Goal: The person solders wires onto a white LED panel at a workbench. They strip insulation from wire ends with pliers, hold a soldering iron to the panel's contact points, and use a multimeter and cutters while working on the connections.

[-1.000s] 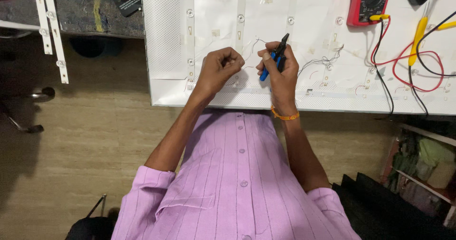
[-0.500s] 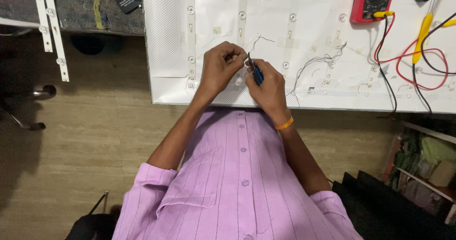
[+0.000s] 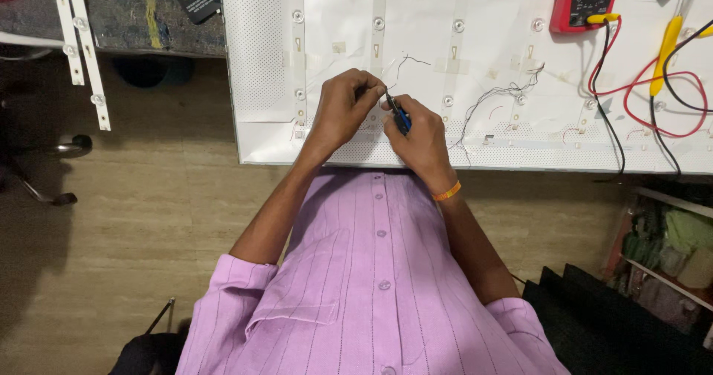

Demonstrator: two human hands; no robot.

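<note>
My left hand (image 3: 343,110) pinches a thin dark wire (image 3: 405,61) over the white backlight panel (image 3: 475,63). My right hand (image 3: 420,134) is closed around a small tool with blue handles (image 3: 401,116), whose tip meets the wire right between my two hands. Both hands sit close together at the panel's near edge, fingertips almost touching. White light strips (image 3: 379,18) with round lenses run across the panel. More thin loose wires (image 3: 497,93) lie on the panel to the right of my hands.
A red multimeter (image 3: 583,0) lies at the panel's far right, with red and black leads (image 3: 646,96) and yellow probes (image 3: 665,44) looping beside it. Two loose white strips (image 3: 78,44) lean at the left. A wooden floor lies below; cluttered shelves stand at the lower right.
My right hand has swung the blue-handled tool from upright down and leftward to meet my left hand. Both hands now work at the same spot on the wire.
</note>
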